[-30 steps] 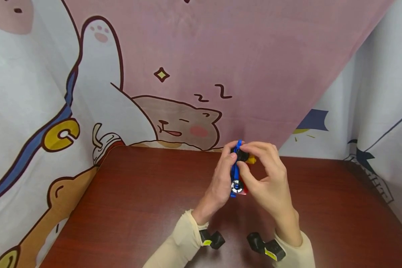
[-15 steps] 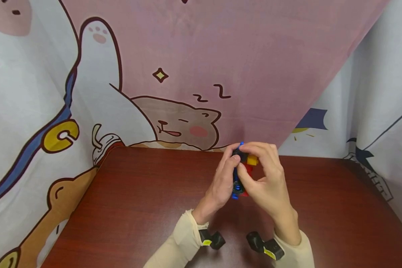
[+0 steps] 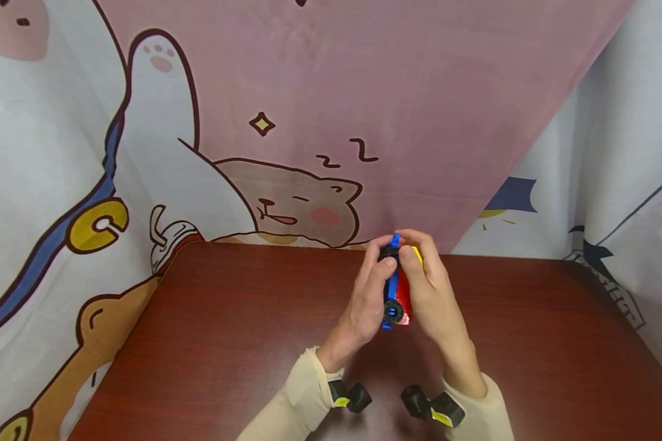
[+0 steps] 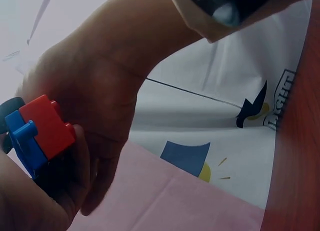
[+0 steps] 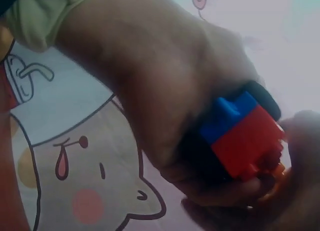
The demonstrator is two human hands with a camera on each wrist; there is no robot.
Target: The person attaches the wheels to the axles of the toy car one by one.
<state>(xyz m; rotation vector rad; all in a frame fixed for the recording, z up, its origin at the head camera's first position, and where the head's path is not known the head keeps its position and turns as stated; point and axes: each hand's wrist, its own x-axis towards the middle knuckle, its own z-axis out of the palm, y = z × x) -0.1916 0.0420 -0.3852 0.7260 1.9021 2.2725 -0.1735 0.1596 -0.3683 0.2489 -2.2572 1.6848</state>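
Observation:
Both hands hold a toy car built of blocks, with a blue base, a red brick [image 3: 404, 293] and a yellow block [image 3: 417, 255]. It is held above the table, turned so that a black wheel [image 3: 393, 312] faces up at its near end. My left hand [image 3: 364, 297] grips its left side, thumb near the far wheel. On the other side my right hand [image 3: 436, 300] grips it, the thumb by the yellow block and the fingers around the far end. The left wrist view shows the red brick [image 4: 48, 126] beside the blue base [image 4: 27, 141]; the right wrist view shows the red brick's studs.
A dark red-brown wooden table [image 3: 243, 318] lies under the hands. Behind it hangs a pink and white cloth [image 3: 419, 110] with cartoon animals, reaching down to the table's back edge. Black wrist cameras [image 3: 350, 395] sit on both cream sleeves.
The right hand has shifted its grip: its thumb moved up onto the car near the yellow block and the hand drew closer to the left one. The car has tilted, showing more of the red brick.

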